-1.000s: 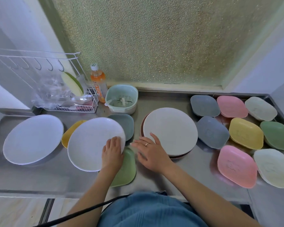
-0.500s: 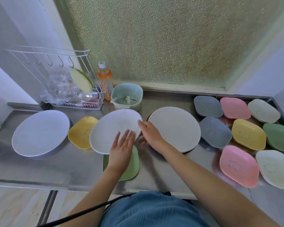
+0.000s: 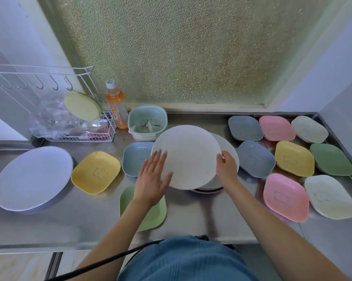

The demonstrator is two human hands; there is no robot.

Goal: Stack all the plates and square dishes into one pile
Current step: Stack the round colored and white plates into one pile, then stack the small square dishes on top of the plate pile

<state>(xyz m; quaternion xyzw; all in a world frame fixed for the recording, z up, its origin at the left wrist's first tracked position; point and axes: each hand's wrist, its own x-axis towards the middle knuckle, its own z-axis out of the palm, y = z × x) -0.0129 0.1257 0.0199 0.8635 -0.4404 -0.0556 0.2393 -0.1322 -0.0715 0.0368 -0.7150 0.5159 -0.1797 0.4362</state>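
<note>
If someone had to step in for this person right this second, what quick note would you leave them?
Left hand: flat, fingers straight against the near-left edge of the white round plate.
Right hand: grips that plate's right rim.
The plate hangs tilted over the pile in the middle of the steel counter, not yet seated.
Done: a few round plates piled.
Left: seat this plate, then add the large white plate at far left, the yellow, blue and green dishes near the hands, and the nine square dishes on the right.
</note>
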